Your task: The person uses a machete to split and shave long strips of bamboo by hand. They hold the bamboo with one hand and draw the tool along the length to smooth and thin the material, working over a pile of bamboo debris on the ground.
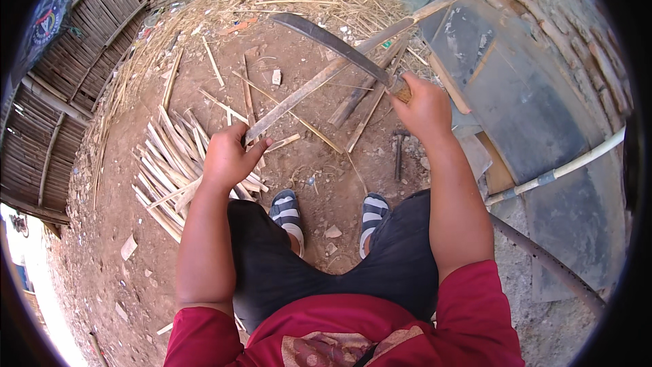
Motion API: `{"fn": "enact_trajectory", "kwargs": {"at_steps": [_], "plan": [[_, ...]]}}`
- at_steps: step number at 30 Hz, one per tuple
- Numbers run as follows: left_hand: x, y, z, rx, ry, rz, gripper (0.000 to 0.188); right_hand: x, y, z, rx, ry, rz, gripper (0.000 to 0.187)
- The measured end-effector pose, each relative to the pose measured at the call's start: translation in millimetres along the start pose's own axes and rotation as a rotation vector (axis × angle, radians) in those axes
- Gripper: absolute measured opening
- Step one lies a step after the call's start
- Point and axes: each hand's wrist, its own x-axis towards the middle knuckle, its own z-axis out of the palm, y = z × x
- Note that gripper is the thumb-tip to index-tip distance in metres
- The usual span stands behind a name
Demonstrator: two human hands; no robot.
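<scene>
My right hand is closed round the handle of a machete, whose dark curved blade points up and to the left. In my left hand I grip the near end of a long split bamboo strip. The strip slants away to the far right, and the blade crosses over it around its middle. Whether blade and strip touch, I cannot tell. Left of my left hand lies a pile of split pale strips, partly hidden behind my forearm.
A hammer lies on the dirt ground near my right foot. Thicker wood pieces and loose slats lie ahead. Grey sheets and a pale pole are on the right. A bamboo-slat wall stands left, with straw farther off.
</scene>
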Motion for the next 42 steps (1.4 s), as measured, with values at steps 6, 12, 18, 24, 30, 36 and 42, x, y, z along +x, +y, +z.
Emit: {"fn": "enact_trajectory", "kwargs": {"at_steps": [6, 12, 18, 24, 30, 36, 42], "plan": [[-2.8, -4.6, 5.0, -0.08, 0.003, 0.026, 0.044, -17.3, -47.1, 6.6, -0.006, -0.174, -0.319, 0.029], [-0.2, -6.0, 5.5, 0.032, 0.154, 0.108, 0.041, 0.8, -9.6, 7.1, 0.161, -0.196, -0.041, 0.03], [-0.6, 5.0, 6.1, 0.002, 0.056, -0.001, 0.048, -15.3, -32.2, 27.7, 0.141, -0.179, -0.23, 0.026], [-3.2, 5.8, 7.0, 0.095, 0.176, 0.107, 0.046, 4.3, -15.7, 14.4, 0.25, -0.33, 0.108, 0.039], [-3.2, 12.5, 12.4, 0.105, 0.052, 0.07, 0.046, -13.3, -31.5, 36.7, 0.161, -0.325, -0.156, 0.033], [0.0, 2.2, 15.3, 0.112, 0.156, 0.075, 0.046, 2.5, 10.7, 21.1, 0.178, -0.242, 0.145, 0.044], [4.2, 3.7, 7.5, 0.158, 0.213, 0.024, 0.049, -3.9, -11.0, 4.7, 0.222, -0.265, 0.098, 0.035]]}}
